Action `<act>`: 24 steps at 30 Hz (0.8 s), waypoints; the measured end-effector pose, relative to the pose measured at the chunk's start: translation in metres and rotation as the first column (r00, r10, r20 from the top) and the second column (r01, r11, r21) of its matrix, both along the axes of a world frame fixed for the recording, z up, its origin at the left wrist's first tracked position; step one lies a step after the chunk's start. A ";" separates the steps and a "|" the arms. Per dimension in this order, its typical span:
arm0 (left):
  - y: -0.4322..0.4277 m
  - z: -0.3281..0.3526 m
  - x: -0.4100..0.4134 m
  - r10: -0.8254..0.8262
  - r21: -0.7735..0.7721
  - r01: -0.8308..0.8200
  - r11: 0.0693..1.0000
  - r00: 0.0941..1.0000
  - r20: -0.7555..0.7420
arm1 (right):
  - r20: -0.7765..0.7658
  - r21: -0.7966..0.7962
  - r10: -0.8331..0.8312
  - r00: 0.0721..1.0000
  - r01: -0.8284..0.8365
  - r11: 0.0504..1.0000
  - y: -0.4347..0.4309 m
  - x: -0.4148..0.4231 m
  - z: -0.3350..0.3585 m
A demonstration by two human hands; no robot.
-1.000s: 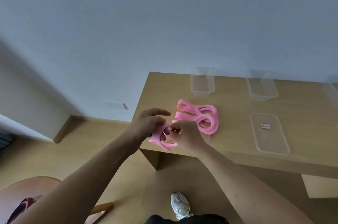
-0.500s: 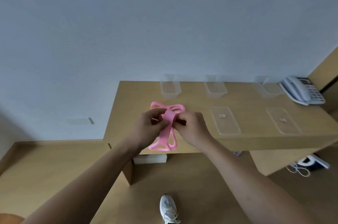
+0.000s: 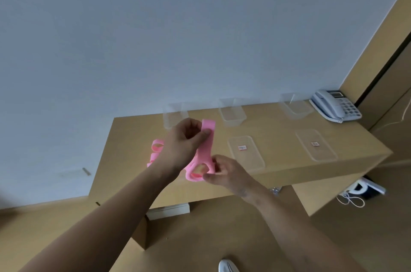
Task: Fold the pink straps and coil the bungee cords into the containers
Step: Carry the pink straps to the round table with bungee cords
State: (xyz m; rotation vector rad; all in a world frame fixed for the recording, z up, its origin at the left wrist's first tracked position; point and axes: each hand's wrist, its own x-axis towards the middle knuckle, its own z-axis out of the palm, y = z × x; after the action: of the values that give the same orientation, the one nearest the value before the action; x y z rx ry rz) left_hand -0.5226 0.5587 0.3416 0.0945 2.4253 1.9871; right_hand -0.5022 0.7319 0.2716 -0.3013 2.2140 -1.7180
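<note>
I hold one pink strap [image 3: 205, 148] stretched upright above the wooden table [image 3: 278, 167]. My left hand [image 3: 184, 145] pinches its folded upper end. My right hand [image 3: 222, 170] pinches the lower end, where the strap has looped openings. More pink straps [image 3: 155, 149] lie in a heap on the table, partly hidden behind my left wrist. Three clear containers stand along the back: left [image 3: 172, 116], middle [image 3: 232, 112], right [image 3: 294, 106]. No bungee cords are visible.
Two clear lids with small labels lie flat on the table, one [image 3: 245, 152] beside my right hand, one [image 3: 315, 145] further right. A grey desk phone [image 3: 335, 106] sits at the back right corner. Cables and a device [image 3: 360, 191] lie on the floor right.
The view swung right, showing the phone. My left hand rose with the strap's upper end while my right hand dropped to the lower end, pulling the strap out longer.
</note>
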 end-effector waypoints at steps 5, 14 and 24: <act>0.037 -0.015 -0.041 0.142 0.088 -0.146 0.985 0.989 0.043 | 0.140 -0.092 -0.206 0.969 0.220 0.971 0.048 -0.027 -0.023; 0.076 -0.097 -0.106 0.212 -0.035 -0.213 0.976 0.913 0.348 | 0.377 -0.182 -0.405 0.833 0.495 0.849 0.159 -0.100 -0.046; 0.130 -0.149 -0.156 0.251 -0.315 -0.115 0.942 0.865 0.435 | 0.259 0.160 -0.655 0.710 0.637 0.754 0.202 -0.202 -0.090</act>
State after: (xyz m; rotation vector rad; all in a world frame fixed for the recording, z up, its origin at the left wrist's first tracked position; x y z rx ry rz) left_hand -0.6788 0.6883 0.1926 -0.5772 2.4078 1.4613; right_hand -0.7037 0.9343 0.1813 0.8150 2.2622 -1.8334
